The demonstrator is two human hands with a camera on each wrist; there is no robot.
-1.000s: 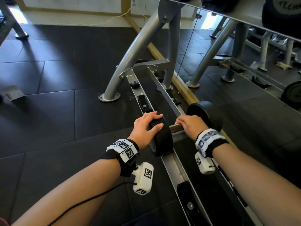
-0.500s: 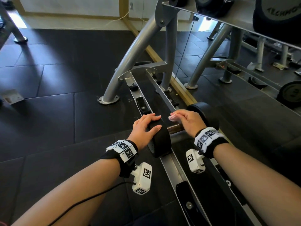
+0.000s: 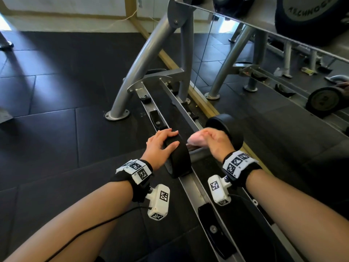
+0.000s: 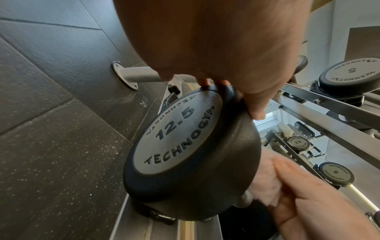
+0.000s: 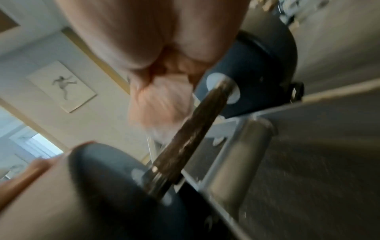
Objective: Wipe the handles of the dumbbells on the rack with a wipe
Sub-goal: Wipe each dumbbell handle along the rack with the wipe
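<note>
- resting on the near end of the dumbbell [image 3: 178,157], the left hand [image 3: 160,146] lies flat with straight fingers.
- the right hand [image 3: 217,140] squeezes a pink wipe [image 3: 196,140] just above the shiny handle [image 5: 191,129].
- the dumbbell sits on the bottom rack [image 3: 200,188] by the mirror [image 3: 273,103].

Mirror [image 3: 268,76] behind rack; framed picture [image 5: 61,86] on wall.
</note>
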